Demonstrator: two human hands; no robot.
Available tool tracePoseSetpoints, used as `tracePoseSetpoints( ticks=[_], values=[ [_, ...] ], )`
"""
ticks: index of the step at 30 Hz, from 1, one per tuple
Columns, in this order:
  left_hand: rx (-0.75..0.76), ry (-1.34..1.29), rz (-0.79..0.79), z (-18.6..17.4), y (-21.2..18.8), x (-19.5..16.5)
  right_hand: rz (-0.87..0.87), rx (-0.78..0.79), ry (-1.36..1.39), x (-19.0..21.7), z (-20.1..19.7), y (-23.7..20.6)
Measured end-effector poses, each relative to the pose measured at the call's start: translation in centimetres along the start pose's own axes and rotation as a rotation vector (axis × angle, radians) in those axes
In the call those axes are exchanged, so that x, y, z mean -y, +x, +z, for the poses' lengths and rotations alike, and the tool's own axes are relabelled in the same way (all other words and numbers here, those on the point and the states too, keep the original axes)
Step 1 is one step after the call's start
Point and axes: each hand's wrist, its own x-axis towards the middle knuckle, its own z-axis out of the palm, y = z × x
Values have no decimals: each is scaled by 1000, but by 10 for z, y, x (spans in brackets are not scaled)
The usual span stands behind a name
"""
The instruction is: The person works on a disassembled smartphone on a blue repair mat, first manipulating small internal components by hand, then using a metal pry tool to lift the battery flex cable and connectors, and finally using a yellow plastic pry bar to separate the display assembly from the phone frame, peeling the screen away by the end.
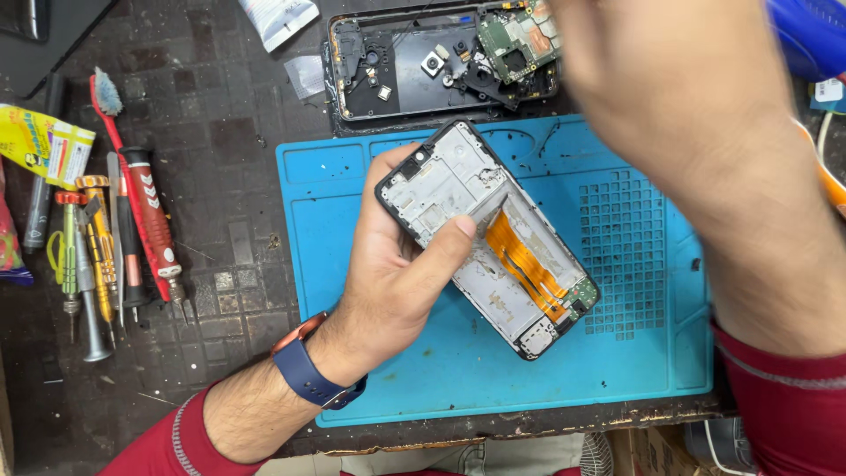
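My left hand (392, 273) grips an opened phone frame (458, 189) with an orange flex cable (524, 260) along its middle, tilted above a blue work mat (441, 370). The thumb presses on the frame's inner plate. My right hand (679, 97) is raised and blurred above the mat's far right corner; whether it holds anything cannot be told. Beyond the mat lies a phone back shell (405, 75) with a green circuit board (515, 40) and small loose parts in it.
Several screwdrivers (97, 256), a red-handled tool (150, 216) and a red brush (106, 97) lie on the dark bench at the left. A yellow packet (44, 141) sits far left. A white tube (278, 18) lies at the top. A blue object (815, 35) is at top right.
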Motion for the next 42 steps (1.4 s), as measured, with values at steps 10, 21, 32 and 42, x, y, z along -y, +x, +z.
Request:
tracePoseSetpoints(
  ticks=[10, 21, 32, 42],
  values=[
    [8, -33, 10, -2, -2, -2, 500, 584, 1223, -8, -20, -43],
    [19, -62, 34, -1, -5, -8, 466, 1051, 877, -15, -31, -52],
    [57, -271, 42, -6, -8, -9, 299, 837, 1106, -26, -23, -73],
    [195, 22, 10, -21, -6, -15, 321, 589, 1190, -20, -27, -69]
  ],
)
